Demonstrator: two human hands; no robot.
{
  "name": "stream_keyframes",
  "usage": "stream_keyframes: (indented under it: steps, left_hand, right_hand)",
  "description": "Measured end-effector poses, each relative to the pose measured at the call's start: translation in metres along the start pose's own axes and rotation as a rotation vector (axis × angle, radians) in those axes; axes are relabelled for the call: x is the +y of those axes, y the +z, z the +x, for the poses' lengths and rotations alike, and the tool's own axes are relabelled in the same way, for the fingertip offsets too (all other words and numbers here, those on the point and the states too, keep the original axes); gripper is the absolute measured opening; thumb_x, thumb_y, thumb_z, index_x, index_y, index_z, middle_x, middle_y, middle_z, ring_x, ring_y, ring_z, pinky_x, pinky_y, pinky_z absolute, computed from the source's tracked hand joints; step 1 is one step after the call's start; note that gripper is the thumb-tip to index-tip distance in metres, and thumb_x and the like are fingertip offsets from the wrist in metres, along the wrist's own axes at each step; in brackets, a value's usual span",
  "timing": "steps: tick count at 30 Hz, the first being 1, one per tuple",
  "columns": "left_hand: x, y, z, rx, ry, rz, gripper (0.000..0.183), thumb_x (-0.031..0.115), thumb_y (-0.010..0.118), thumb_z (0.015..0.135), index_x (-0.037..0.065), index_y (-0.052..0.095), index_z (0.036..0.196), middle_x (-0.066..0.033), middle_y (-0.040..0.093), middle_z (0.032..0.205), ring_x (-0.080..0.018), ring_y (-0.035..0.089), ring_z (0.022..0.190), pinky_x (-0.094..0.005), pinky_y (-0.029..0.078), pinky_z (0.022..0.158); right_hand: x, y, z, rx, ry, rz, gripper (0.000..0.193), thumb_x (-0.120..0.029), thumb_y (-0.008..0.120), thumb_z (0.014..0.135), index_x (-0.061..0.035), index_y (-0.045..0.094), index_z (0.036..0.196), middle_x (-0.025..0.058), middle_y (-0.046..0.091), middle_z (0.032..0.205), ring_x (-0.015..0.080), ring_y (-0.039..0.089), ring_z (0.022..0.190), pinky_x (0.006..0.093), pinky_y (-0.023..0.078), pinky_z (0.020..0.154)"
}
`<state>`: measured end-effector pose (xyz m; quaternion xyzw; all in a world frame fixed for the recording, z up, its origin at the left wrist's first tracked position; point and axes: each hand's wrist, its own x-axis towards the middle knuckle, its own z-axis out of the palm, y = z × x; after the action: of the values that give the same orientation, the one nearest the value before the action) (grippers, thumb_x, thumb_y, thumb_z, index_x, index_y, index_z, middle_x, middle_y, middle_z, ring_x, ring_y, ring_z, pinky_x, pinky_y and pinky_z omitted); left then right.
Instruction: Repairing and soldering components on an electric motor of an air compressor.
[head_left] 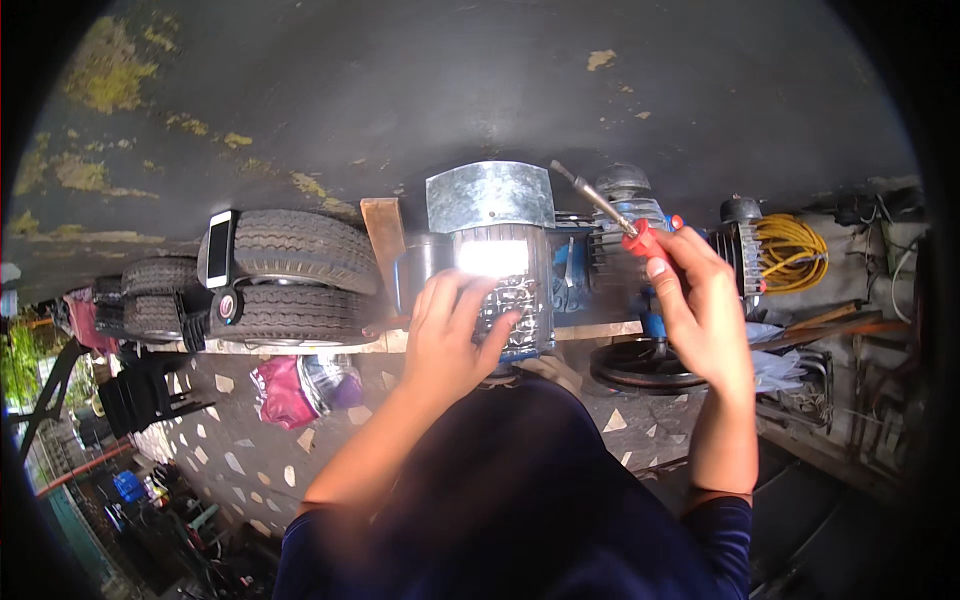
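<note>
- Two hands are seen: by the right hand (708, 305), a screwdriver (637, 238) is gripped by its red handle, its tip pointed up and leftward.
- The left hand (445, 330) is held at the motor (535, 300), fingers spread, nothing seen grasped.
- The motor is placed centrally, between tyres (300, 312) and a yellow coil (797, 252).
</note>
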<state>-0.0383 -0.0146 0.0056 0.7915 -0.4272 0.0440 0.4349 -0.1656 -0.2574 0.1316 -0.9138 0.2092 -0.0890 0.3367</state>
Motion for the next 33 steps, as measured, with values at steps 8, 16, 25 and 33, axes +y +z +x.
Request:
stream_keyframes:
  steps: [8,16,25,33]
  left_hand:
    - [-0.001,-0.002,-0.005,0.006,-0.091,0.076,0.029,0.004,0.08,0.09,-0.001,0.073,0.118,-0.0162,0.069,0.119,-0.0375,0.067,0.111,-0.0478,0.054,0.099]
    - [-0.005,-0.012,0.006,0.013,-0.205,0.139,0.014,0.006,0.081,0.09,0.003,0.08,0.104,-0.0102,0.073,0.1,-0.0332,0.067,0.104,-0.0434,0.052,0.094]
    - [0.009,-0.011,-0.006,0.06,-0.436,0.118,0.028,0.008,0.086,0.089,0.002,0.079,0.116,-0.013,0.079,0.11,-0.0308,0.069,0.106,-0.0411,0.051,0.1]
    - [0.012,-0.007,-0.011,0.12,-0.594,0.183,0.021,0.01,0.083,0.091,0.003,0.08,0.111,-0.014,0.063,0.129,-0.032,0.057,0.124,-0.0413,0.046,0.108]
  right_hand:
    - [0.03,-0.005,0.071,-0.313,-0.352,-0.284,0.02,-0.008,0.067,0.101,-0.0014,0.076,0.119,0.0162,0.069,0.108,0.0395,0.069,0.102,0.0482,0.053,0.095]
    - [0.034,0.025,0.13,-0.518,-0.447,-0.305,0.019,-0.022,0.065,0.092,-0.004,0.069,0.095,0.0177,0.078,0.091,0.043,0.075,0.088,0.0543,0.057,0.08]
    - [0.048,0.045,0.155,-0.6,-0.62,-0.216,0.017,-0.019,0.063,0.091,-0.0017,0.064,0.091,0.0154,0.071,0.099,0.0417,0.071,0.092,0.0535,0.056,0.079]
    - [0.043,0.054,0.16,-0.584,-0.67,-0.208,0.013,-0.016,0.063,0.089,-0.0031,0.065,0.093,0.0146,0.07,0.102,0.0409,0.071,0.094,0.0541,0.056,0.079]
